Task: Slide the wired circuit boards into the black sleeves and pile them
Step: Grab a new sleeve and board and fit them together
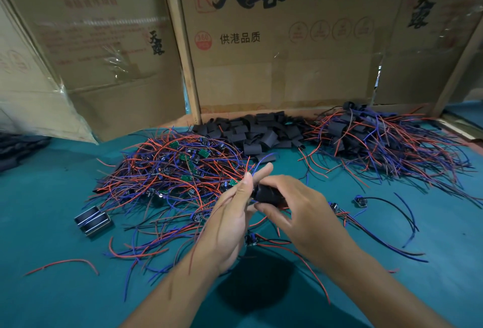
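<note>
Nearest the camera, both hands meet above the teal table [52,262]. The right hand [295,212] grips a black sleeve [266,194], thumb beneath and fingers curled over it. The left hand [232,225] pinches red and blue wires [251,168] at the sleeve's left end, index finger extended. Beyond lies the tangle of unsleeved circuit boards [177,170]. Farther back sit loose empty sleeves [251,129] and, right of them, the finished pile [376,139] against cardboard boxes [282,40].
</note>
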Demonstrator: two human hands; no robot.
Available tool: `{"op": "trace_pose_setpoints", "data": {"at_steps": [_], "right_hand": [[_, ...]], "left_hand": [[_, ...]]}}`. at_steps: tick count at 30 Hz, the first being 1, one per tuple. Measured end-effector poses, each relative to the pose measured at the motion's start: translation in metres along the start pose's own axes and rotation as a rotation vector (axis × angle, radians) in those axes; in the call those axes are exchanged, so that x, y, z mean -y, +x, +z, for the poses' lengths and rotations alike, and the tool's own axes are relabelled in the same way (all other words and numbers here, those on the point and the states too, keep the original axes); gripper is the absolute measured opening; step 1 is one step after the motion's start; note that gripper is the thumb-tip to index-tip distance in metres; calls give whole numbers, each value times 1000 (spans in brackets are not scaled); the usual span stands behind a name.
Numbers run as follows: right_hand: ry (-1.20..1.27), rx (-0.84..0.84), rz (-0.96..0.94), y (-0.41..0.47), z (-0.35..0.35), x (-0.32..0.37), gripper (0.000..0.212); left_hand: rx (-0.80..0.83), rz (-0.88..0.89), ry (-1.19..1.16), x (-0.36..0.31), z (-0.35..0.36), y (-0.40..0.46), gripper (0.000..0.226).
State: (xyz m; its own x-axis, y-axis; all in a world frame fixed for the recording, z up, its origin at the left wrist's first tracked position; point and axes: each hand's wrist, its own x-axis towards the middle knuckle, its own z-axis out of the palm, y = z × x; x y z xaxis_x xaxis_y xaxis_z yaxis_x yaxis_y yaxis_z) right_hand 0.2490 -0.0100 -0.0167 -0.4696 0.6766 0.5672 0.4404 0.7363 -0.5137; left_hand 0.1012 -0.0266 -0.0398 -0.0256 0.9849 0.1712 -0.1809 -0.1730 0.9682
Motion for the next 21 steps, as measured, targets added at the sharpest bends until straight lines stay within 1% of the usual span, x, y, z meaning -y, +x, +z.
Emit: {"op": "trace_pose_setpoints", "data": {"at_steps": [3, 7, 11, 13, 17, 21], "right_hand": [[5, 14, 7, 0, 2, 0, 33], [17, 9, -1, 0, 0, -4, 33], [5, -49, -9, 3, -5, -11, 28], [-20, -74, -5, 3, -7, -15, 25], [-39, -80, 4, 4, -10, -20, 22], [-21, -57, -22, 4, -11, -19, 20]], "left_hand": [[-2, -5, 20, 2, 0, -1, 49], [35, -22, 42, 5, 1, 0, 50], [45, 13, 77, -1, -9, 5, 49], [6, 63, 127, -4, -13, 5, 41], [-62, 227, 153, -7, -12, 4, 16], [-54, 296, 241, -7, -12, 3, 10]]}}
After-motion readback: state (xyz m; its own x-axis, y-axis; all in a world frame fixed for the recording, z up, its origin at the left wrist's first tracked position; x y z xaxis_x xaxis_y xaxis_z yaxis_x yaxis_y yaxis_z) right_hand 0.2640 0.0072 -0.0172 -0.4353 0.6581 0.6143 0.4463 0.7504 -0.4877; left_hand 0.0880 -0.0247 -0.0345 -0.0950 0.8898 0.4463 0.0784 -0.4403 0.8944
